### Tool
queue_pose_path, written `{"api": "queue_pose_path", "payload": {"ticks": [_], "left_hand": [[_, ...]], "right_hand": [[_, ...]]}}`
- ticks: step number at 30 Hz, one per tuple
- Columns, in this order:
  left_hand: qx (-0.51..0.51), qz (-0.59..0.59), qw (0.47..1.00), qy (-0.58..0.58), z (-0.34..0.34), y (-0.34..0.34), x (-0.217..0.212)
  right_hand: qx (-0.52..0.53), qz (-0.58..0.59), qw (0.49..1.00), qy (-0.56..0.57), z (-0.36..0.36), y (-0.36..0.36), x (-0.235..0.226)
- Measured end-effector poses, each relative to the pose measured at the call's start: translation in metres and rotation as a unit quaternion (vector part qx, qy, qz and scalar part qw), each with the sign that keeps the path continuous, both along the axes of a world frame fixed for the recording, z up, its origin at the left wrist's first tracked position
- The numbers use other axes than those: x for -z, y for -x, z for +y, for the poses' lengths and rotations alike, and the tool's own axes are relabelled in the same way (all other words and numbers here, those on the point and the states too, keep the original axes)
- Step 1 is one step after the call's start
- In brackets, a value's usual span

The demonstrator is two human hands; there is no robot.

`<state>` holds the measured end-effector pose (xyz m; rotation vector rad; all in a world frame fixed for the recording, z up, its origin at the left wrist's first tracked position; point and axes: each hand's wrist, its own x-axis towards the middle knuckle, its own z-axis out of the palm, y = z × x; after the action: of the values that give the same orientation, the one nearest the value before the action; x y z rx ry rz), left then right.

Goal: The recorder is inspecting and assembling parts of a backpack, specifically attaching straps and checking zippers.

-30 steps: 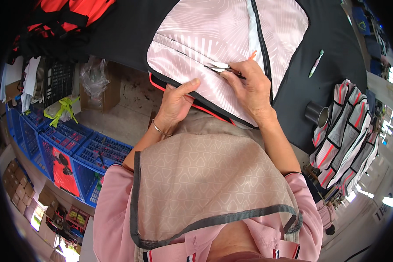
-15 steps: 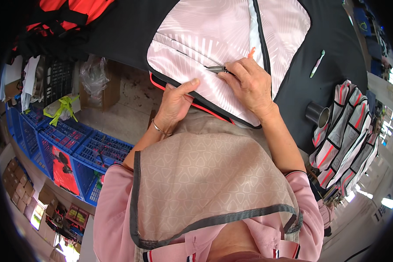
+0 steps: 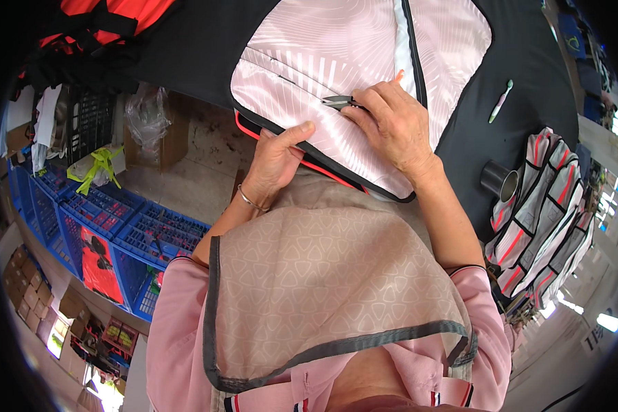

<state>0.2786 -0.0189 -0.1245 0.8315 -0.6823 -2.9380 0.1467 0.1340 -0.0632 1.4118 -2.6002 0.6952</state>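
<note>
A pale pink patterned fabric piece (image 3: pixel 364 41) with black-bound edges and a zipper lies over the black table's front edge. My left hand (image 3: pixel 279 159) grips its lower left edge, thumb on top and fingers hidden beneath. Small thread snips (image 3: pixel 338 102) sit in my right hand (image 3: pixel 395 127), their blades pointing left over the pink cloth near a seam line. The blades look slightly apart. A small orange tab (image 3: pixel 399 75) shows just above my right knuckles. Red-orange trim (image 3: pixel 323 172) runs below the black border.
On the black table (image 3: pixel 529 75) lie a toothbrush (image 3: pixel 500 101) and a dark metal cup (image 3: pixel 499 180). Grey bags with red stripes (image 3: pixel 539 206) are stacked at right. Red-and-black items (image 3: pixel 103 27) lie at far left. Blue crates (image 3: pixel 110 233) stand at lower left.
The snips' blades look wider apart than before and my right hand has shifted slightly. My left hand keeps its hold on the fabric edge.
</note>
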Motion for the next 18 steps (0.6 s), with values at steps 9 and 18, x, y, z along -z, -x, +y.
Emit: {"api": "queue_pose_path", "payload": {"ticks": [9, 18], "left_hand": [[0.007, 0.004, 1.000, 0.006, -0.003, 0.000, 0.001], [-0.027, 0.011, 0.999, -0.019, 0.007, 0.001, 0.003]], "right_hand": [[-0.051, -0.170, 0.984, -0.014, -0.002, 0.020, -0.012], [0.019, -0.222, 0.974, 0.050, -0.073, 0.002, 0.014]]}}
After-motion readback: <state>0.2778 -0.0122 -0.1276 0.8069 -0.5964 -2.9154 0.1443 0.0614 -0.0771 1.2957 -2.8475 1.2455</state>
